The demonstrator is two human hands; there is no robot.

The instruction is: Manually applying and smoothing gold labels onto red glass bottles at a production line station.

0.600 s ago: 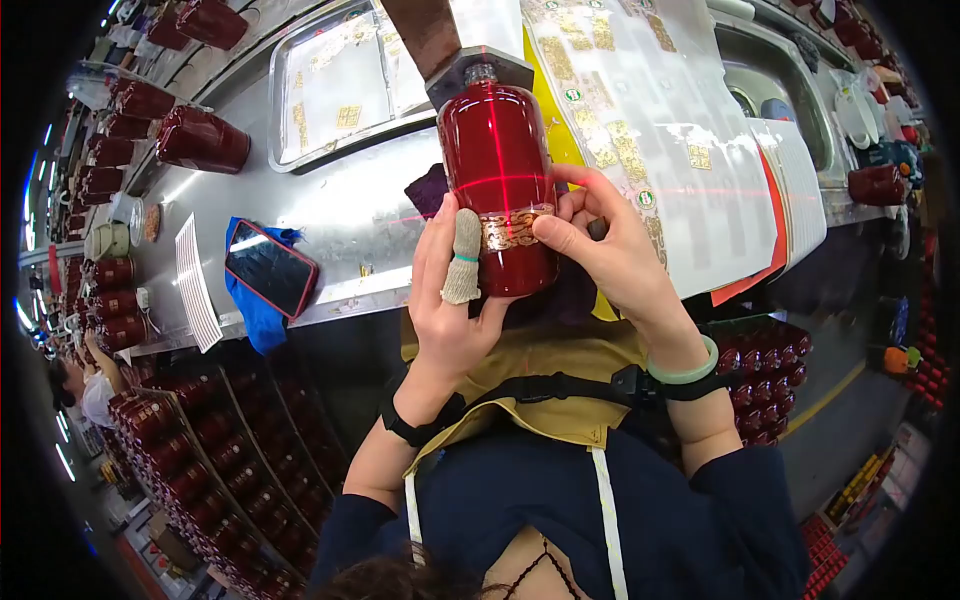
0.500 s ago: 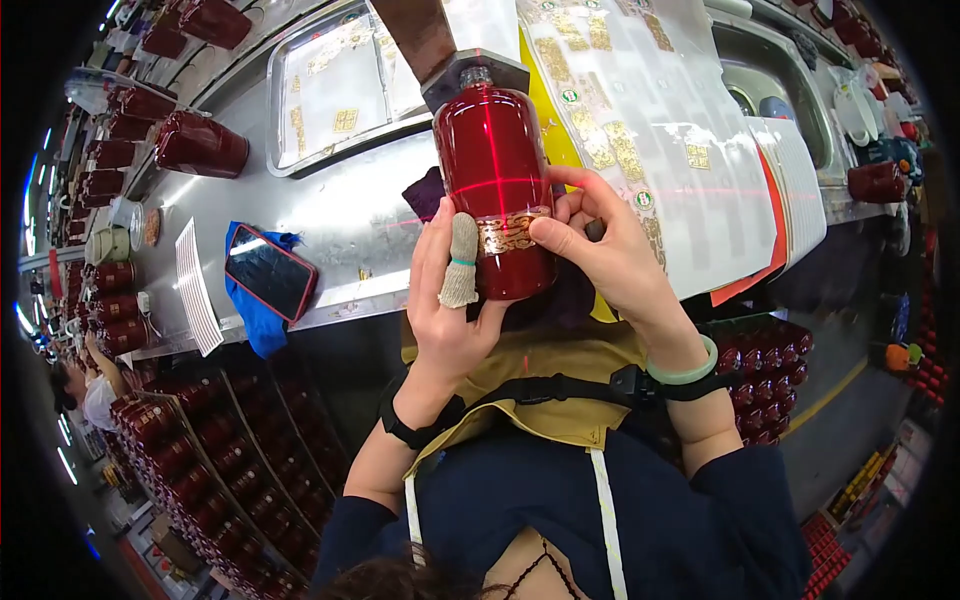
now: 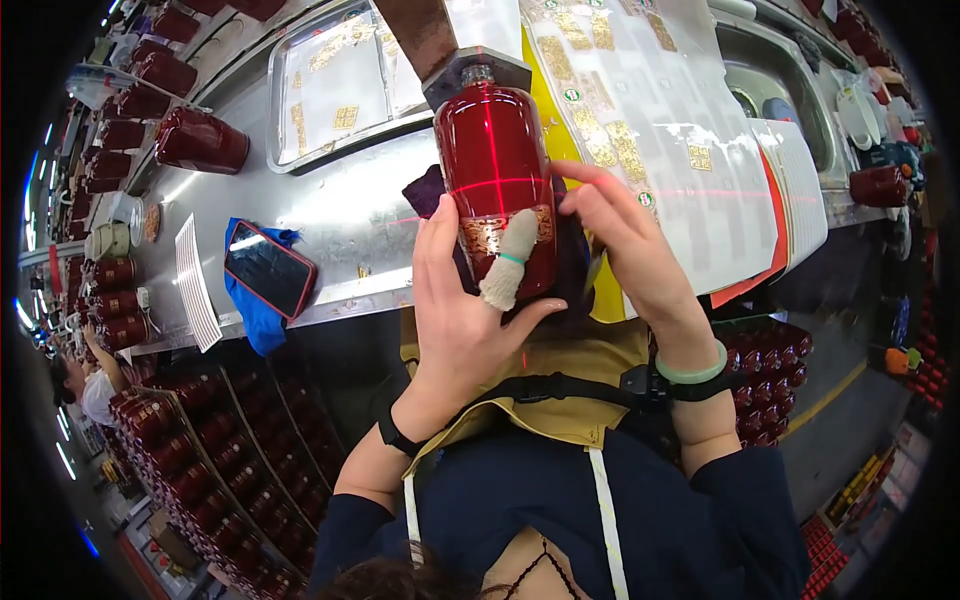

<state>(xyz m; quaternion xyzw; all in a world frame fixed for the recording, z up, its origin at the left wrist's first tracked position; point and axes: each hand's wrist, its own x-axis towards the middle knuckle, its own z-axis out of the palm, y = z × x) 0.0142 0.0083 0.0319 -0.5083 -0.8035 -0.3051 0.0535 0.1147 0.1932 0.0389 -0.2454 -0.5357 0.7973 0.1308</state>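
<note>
A red glass bottle [image 3: 487, 140] lies with its neck toward a dark angular metal holder [image 3: 478, 72]. A gold patterned label [image 3: 482, 236] sits on its lower part. My left hand [image 3: 455, 320] holds the bottle's lower left side, the thumb stretched out below the base. A pale cloth finger cover with a green band [image 3: 510, 258] is on one of its fingers, lying over the label. My right hand [image 3: 635, 235] is at the bottle's right edge, thumb and forefinger apart. Its other fingers are curled around something small and dark, mostly hidden.
A steel tray [image 3: 283, 140] with gold label sheets stands at the back left. A phone [image 3: 270, 268] lies on blue cloth beside a striped card [image 3: 197, 285]. Clear label sheets [image 3: 690, 215] cover the right side, near a sink [image 3: 800, 90]. Another red bottle [image 3: 200, 142] stands left.
My left hand's covered finger has swung right across the label, and its thumb has stretched out. My right thumb has come off the label, and that hand has moved slightly right.
</note>
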